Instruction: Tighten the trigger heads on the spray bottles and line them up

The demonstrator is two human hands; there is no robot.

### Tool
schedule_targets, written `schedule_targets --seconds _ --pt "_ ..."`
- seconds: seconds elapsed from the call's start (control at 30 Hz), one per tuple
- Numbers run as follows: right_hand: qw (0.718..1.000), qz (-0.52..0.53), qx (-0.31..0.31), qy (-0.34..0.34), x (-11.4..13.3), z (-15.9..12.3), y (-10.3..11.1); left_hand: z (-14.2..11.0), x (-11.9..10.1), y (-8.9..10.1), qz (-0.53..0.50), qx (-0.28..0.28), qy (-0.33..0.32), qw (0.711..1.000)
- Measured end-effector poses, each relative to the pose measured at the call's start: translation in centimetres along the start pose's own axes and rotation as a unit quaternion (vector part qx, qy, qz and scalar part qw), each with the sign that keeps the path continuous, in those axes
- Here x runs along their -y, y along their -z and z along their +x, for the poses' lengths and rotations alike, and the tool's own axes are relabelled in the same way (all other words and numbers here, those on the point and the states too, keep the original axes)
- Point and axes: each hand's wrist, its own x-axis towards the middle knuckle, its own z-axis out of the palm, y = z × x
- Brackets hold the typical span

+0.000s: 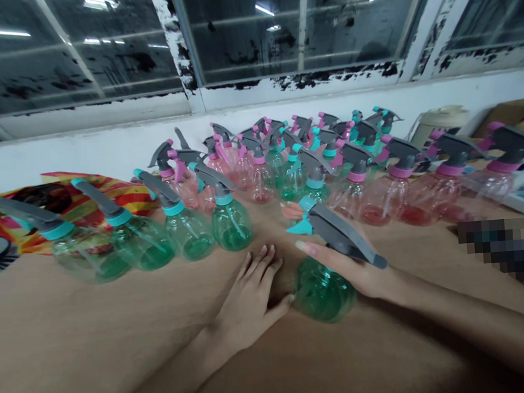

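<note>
My right hand (361, 273) is closed around the neck of a green spray bottle (325, 291), just below its grey trigger head with turquoise nozzle and trigger. The bottle is see-through and round, near the middle of the view. Flat on the table lies my left hand (251, 302), fingers spread, its thumb tip close to the bottle's left side; whether they touch I cannot tell. Beyond the left hand stands another green spray bottle (231, 222), at the right end of a row of green ones reaching left.
Pink spray bottles (384, 197) form a row at the right, with many more pink and green ones behind. A striped bag (140, 193) lies at the left. Cardboard (507, 113) and a pale container (440, 124) stand at the back right, below the windows (295, 26).
</note>
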Motion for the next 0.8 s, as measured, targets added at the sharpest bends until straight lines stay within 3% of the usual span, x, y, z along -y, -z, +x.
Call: schedule_targets --seconds 0.17,0.37,0.8 --pt "0.999 0.01 0.002 -0.034 -0.1 0.0 0.0 -0.1 0.0 0.1 0.0 0.001 0.001 1.0" --pt "1.0 0.011 0.009 -0.009 0.0 -0.1 0.0 0.0 0.1 -0.1 -0.004 -0.003 0.001 1.0" --pt "0.999 0.022 0.015 -0.039 0.9 0.5 0.2 0.0 0.0 0.1 -0.014 -0.013 -0.004 1.0"
